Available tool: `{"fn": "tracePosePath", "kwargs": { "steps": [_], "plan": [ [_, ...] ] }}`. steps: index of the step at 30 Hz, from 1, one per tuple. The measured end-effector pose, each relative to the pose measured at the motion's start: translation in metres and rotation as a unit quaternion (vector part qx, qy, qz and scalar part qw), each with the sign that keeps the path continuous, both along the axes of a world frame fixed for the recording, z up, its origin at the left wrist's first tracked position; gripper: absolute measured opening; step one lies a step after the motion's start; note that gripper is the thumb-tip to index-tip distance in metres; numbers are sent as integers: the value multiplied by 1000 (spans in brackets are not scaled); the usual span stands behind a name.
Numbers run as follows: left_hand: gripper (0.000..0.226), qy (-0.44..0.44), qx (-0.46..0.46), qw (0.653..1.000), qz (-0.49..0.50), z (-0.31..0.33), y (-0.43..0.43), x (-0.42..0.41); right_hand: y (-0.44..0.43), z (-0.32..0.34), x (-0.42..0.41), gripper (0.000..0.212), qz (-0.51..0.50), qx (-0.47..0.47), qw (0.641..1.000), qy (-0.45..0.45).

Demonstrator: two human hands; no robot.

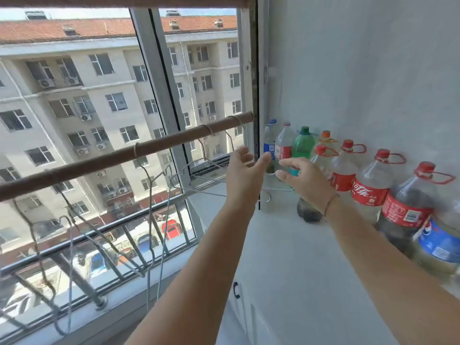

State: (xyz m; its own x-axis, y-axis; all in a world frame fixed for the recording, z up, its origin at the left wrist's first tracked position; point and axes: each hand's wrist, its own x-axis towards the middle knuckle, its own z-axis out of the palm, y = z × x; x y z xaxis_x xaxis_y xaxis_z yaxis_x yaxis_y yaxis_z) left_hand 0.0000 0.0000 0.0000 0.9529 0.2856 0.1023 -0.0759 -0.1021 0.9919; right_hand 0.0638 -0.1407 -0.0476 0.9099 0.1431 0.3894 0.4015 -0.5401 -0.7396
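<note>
Labels first: white Chinese Coca-Cola script on red wraps, on the Coca-Cola bottles (368, 192) lined up along the grey wall (361, 70), with red caps and red carry loops on top. Nearest the camera, a Pepsi bottle (440, 245) with blue wrap and round logo. Small print everywhere too blurry to read. Further back, a green bottle (302, 145), plus a blue-labelled bottle (269, 143) right in the corner, wording unreadable.

Hands next. Left hand (245, 170) wide open, fingers straight and spread, thumb out to the right, just above the wire hanger (206, 192), holding nothing. Right hand (302, 179) loosely curled, index finger and thumb pointed left at the hanger's hooked end, thumb tip just beside the wire. Can't tell about an actual pinch there, way too fuzzy. Thin band (329, 204) round the right wrist.

Hanger roughly level, in the corner between window and bottles, over the far end of the white counter (286, 257). Resting or lifted, hard to say.

Room: wooden pole (124, 153) across the window, other hangers (150, 220) hooked over it, metal railing (112, 228) lower down. Outside, a pale apartment block (112, 78) with red tiled roof and air-con units, and a red car (170, 229) down below.
</note>
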Motion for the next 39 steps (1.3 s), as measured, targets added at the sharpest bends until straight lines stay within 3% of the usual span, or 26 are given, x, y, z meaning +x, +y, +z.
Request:
{"fn": "tracePosePath", "kwargs": {
  "steps": [8, 11, 14, 18, 23, 29, 33, 39],
  "plan": [
    [78, 84, -47, 993, 68, 0, -16, 54, 3, -18, 19, 33, 14, 36, 999, 36],
    [72, 137, -96, 982, 84, -2, -17, 63, 6, -22, 20, 23, 29, 45, 998, 35],
    [53, 160, -141, 973, 84, -3, -18, 63, 9, -22, 15, 18, 48, 62, 996, 40],
    [26, 131, -177, 968, 117, -10, -13, 70, 17, -21, 11, 16, 54, 90, 994, 38],
    [37, 95, -231, 960, 125, 0, -4, 78, 28, -10, 14, 17, 48, 105, 993, 23],
    [17, 93, -234, 958, 135, 3, 4, 88, 43, 1, 20, 17, 48, 98, 994, 16],
    [21, 86, -260, 953, 129, -11, 2, 81, 38, -12, 10, 17, 59, 116, 991, 41],
    [9, 102, -256, 955, 108, -34, -1, 71, 20, -32, -2, 12, 77, 143, 983, 81]
  ]
}}
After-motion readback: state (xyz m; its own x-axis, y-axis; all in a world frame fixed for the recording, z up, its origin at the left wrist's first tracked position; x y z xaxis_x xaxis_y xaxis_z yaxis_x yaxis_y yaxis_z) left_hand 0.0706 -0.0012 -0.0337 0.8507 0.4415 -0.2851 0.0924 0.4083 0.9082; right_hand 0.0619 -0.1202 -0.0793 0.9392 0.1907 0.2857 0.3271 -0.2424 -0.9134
